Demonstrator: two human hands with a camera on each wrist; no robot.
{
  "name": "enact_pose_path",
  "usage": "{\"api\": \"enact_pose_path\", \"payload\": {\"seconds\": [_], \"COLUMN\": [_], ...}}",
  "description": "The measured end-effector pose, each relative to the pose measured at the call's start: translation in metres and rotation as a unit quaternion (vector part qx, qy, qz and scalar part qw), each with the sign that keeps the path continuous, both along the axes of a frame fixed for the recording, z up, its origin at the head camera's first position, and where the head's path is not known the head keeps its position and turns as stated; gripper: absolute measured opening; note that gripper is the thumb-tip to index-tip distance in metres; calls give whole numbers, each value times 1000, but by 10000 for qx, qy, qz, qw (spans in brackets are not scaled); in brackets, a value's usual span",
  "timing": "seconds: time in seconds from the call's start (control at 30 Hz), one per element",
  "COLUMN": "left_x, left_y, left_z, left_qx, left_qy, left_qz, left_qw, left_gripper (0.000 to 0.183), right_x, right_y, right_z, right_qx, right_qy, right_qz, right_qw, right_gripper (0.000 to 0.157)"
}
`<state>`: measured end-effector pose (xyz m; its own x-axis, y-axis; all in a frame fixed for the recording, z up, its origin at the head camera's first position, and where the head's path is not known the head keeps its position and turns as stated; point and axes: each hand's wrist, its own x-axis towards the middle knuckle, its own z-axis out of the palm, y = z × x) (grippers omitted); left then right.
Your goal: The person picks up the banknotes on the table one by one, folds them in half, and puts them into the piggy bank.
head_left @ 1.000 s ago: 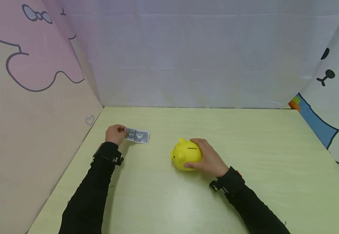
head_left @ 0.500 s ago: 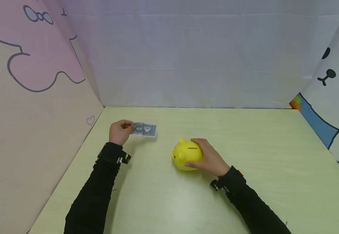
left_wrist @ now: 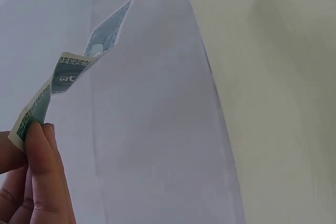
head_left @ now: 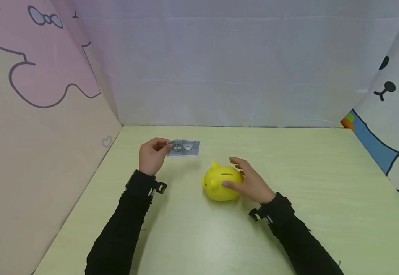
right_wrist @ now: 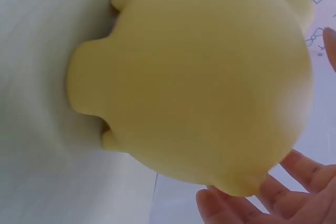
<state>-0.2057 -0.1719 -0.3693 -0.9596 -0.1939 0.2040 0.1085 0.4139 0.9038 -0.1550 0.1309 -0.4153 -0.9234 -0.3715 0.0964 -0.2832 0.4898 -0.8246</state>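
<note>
Between thumb and fingers, my left hand [head_left: 153, 156] pinches one end of a small grey-green banknote [head_left: 184, 148], held up above the table at left of centre. The left wrist view shows the banknote [left_wrist: 68, 74] bent along creases, its far end standing free. A yellow piggy bank [head_left: 220, 183] stands upright on its feet, snout to the left, with a slot along its top. My right hand [head_left: 252, 183] is at its right side, fingers spread and loosely bent. In the right wrist view, fingers [right_wrist: 294, 198] lie right beside the yellow body's far side.
The pale yellow-green tabletop [head_left: 306, 164] extends around both arms. A whitish cloth backdrop [head_left: 220, 68] hangs along the back edge, and printed cartoon cloths [head_left: 48, 133] border the left and right sides.
My left hand has carried the banknote rightward and up, nearer the piggy bank. My right hand has loosened from the piggy bank, its fingers lifting off the top. The piggy bank stays in place.
</note>
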Motion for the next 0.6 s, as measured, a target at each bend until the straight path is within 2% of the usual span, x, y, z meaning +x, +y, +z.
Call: {"api": "enact_pose_path", "payload": {"seconds": [0.33,0.6], "left_x": [17,30], "left_y": [30,49], "left_z": [12,16], "left_qx": [514,866], "left_qy": [204,484], "left_qz": [-358,-891], "left_qw": [9978,9911], "left_gripper": [15,16], "right_x": [-6,-11], "right_y": [3,-1], "right_z": [21,35], "right_qx": [-602,-997], "right_qy": [293,506], "right_qz": [-13,-79], "right_qw": [9978,9937], "right_gripper": [68,66]}}
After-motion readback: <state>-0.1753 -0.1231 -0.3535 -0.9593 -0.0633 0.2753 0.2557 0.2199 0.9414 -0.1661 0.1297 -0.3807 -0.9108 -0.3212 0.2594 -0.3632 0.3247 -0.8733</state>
